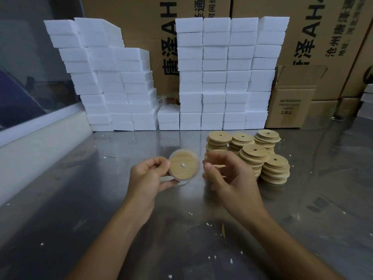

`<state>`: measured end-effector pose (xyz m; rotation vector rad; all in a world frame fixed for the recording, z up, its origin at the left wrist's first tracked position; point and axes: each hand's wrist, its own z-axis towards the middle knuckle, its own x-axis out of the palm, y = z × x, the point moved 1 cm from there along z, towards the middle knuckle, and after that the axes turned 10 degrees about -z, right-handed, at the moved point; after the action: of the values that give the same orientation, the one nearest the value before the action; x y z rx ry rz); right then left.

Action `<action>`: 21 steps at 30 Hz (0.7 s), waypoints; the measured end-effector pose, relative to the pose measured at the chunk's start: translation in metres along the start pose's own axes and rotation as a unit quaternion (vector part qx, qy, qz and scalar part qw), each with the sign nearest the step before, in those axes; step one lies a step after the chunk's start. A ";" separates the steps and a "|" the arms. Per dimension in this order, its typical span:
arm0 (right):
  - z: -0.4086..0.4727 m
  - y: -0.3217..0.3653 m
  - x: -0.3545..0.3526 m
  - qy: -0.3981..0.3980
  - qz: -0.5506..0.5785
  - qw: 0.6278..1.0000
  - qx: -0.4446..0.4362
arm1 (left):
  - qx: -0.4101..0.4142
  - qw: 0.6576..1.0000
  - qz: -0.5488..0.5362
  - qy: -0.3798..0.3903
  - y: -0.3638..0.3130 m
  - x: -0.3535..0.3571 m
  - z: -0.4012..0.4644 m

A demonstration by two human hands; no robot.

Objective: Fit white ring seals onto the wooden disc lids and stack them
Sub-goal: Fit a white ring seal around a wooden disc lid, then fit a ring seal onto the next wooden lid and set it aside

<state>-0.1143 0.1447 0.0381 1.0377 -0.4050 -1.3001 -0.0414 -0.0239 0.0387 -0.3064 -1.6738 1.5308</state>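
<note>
My left hand (148, 173) holds a wooden disc lid (182, 165) by its left edge, face toward me, a small hole at its centre. A translucent white ring seal (196, 156) runs around the lid's rim. My right hand (224, 172) hovers just right of the lid with fingers curled, apart from it and holding nothing that I can see. Several stacks of wooden disc lids (256, 156) stand on the metal table behind and to the right of my right hand.
A wall of white foam blocks (214, 77) lines the back of the steel table (80, 209), with cardboard boxes (290, 106) behind and to the right. A small glass jar (162, 101) sits in a gap between the blocks. White crumbs dot the tabletop.
</note>
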 end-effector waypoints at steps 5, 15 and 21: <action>0.000 0.000 -0.006 -0.027 -0.049 0.998 -0.016 | 0.041 0.979 0.049 -0.195 -0.004 -0.037 0.027; -0.001 -0.002 -0.006 -0.019 -0.062 0.997 -0.032 | 0.000 0.938 -0.048 -0.344 0.004 -0.069 0.056; 0.001 -0.006 -0.006 -0.035 -0.065 0.996 -0.043 | -0.051 0.953 -0.004 -0.299 0.006 -0.076 0.067</action>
<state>-0.1205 0.1499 0.0354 0.9602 -0.3357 -1.4607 -0.0427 -0.1205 0.0086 0.1337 -2.2190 1.6311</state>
